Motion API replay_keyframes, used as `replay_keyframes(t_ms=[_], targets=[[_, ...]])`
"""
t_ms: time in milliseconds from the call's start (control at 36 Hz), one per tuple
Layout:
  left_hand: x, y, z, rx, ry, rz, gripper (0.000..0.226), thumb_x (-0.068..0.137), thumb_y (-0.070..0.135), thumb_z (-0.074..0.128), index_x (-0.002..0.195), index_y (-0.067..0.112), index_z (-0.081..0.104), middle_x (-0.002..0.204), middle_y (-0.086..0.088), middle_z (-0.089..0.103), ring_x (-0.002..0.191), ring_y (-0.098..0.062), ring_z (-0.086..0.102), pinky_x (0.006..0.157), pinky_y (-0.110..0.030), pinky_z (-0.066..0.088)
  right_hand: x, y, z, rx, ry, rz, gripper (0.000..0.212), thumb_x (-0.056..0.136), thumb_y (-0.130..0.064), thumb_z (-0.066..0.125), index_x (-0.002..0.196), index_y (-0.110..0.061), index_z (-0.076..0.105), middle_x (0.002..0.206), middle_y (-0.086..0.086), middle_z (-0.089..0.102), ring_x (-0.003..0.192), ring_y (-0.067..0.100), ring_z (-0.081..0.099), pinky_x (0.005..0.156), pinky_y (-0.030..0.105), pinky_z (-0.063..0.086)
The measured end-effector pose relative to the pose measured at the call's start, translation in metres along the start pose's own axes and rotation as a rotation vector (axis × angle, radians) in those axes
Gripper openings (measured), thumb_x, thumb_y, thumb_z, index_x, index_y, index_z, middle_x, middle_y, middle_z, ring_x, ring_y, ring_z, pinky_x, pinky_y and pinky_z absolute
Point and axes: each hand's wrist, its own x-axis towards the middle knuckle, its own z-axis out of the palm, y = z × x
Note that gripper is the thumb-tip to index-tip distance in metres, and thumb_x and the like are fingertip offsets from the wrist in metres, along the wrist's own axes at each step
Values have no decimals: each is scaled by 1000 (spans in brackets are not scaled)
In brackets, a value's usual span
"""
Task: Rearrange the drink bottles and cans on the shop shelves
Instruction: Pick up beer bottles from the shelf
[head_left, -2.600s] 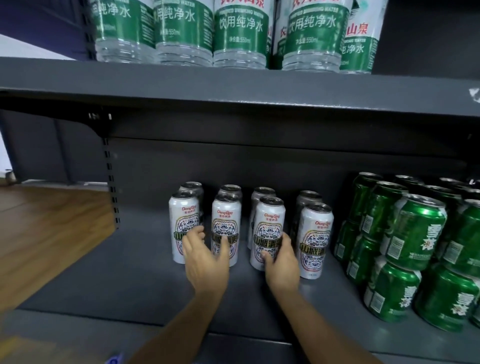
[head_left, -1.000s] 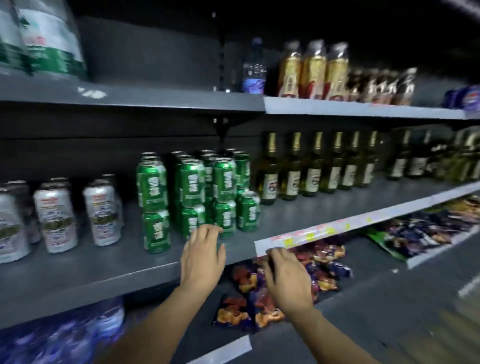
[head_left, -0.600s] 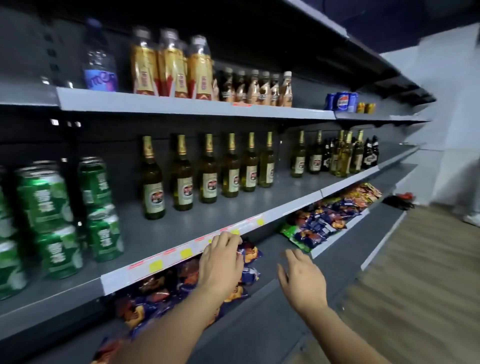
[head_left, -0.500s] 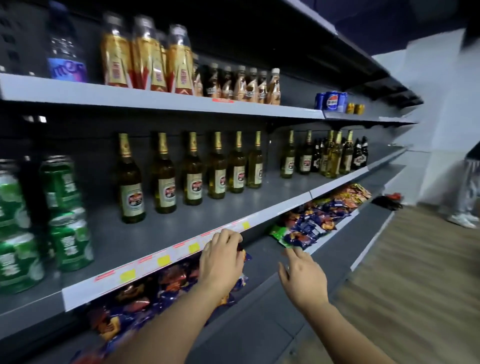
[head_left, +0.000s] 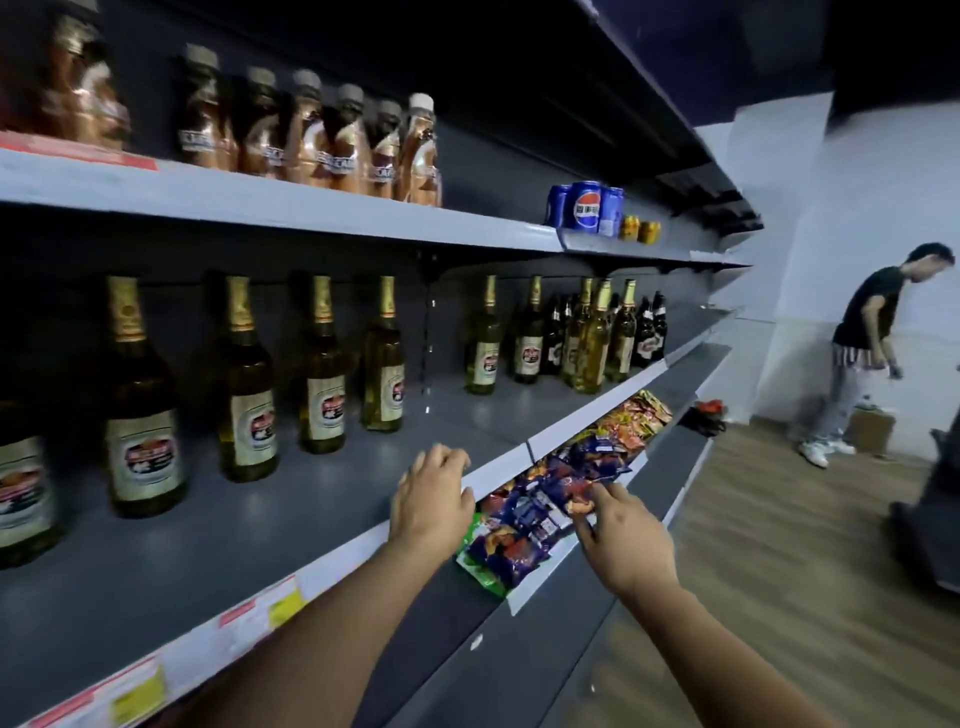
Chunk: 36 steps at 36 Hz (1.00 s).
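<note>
The long grey metal middle shelf (head_left: 311, 499) is my landmark, and along its back stands the task's stock: a row of green glass beer bottles with gold foil necks and cream labels (head_left: 322, 374), spaced apart, then a tighter cluster of green and dark bottles (head_left: 597, 338) further along it. One level above it sit amber plastic bottles with pale caps (head_left: 332, 140), and beyond them blue cola cans (head_left: 587, 205) beside two small yellow cans (head_left: 640, 229). Below its front lip lie bright foil snack packets (head_left: 545, 499) on a lower shelf. My left hand (head_left: 428, 501) hovers at that lip, fingers loosely curled and holding nothing; my right hand (head_left: 621, 535) hangs relaxed and empty over the packets, forefinger out. I judge I am between picks, with no bottle chosen yet. The risk from here: the glass bottles are tall and narrow, so reaching in from the lip with a trailing wrist could clip a neighbour and topple it. The view is motion-blurred, so aiming now would be poor. The shelf above limits lifting height, so a bottle must come out forward and low. A person in a black shirt (head_left: 867, 353) stands well beyond the shelf's far end, not in my way.
</note>
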Motion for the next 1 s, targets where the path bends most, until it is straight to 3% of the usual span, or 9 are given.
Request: replay_keyframes(t_ms=[139, 306, 417, 583, 806, 1000], targets=[[59, 30, 56, 15, -4, 19, 24, 95, 29, 49, 118, 24, 49, 121, 6, 46, 114, -16, 43, 95, -30, 38, 65, 61, 23, -19, 6, 25, 32, 100, -38, 33, 122, -21, 48, 117, 0, 53, 107, 21, 54, 70, 30, 40], [122, 60, 113, 10, 26, -105, 22, 93, 29, 52, 115, 27, 50, 121, 9, 46, 114, -14, 43, 94, -29, 38, 151, 127, 50, -34, -28, -53, 33, 100, -39, 37, 124, -19, 47, 119, 0, 51, 108, 22, 53, 67, 29, 41], [163, 71, 135, 23, 47, -219, 24, 93, 29, 53, 116, 27, 51, 123, 8, 47, 117, -14, 43, 95, -30, 41, 209, 152, 68, 4, -40, -142, 36, 99, -39, 37, 128, -19, 47, 121, 1, 53, 110, 22, 53, 79, 32, 47], [219, 69, 161, 67, 76, -333, 30, 92, 30, 55, 120, 26, 49, 125, 6, 46, 120, -14, 42, 95, -30, 42, 291, 166, 99, 16, -72, -209, 41, 99, -42, 38, 133, -20, 41, 127, 2, 51, 117, 23, 50, 81, 33, 46], [303, 42, 201, -112, 198, -540, 60, 85, 30, 69, 134, 23, 36, 130, -3, 40, 121, -24, 43, 85, -39, 48, 387, 150, 145, 106, -88, -233, 49, 97, -47, 43, 135, -18, 35, 128, 4, 49, 121, 24, 47, 88, 36, 48], [392, 13, 226, -338, 356, -717, 94, 73, 29, 81, 145, 11, 23, 141, -17, 32, 130, -34, 35, 98, -46, 40, 466, 130, 186, 267, -105, -105, 69, 92, -52, 52, 144, -17, 24, 137, 5, 45, 126, 23, 45, 91, 38, 48]])
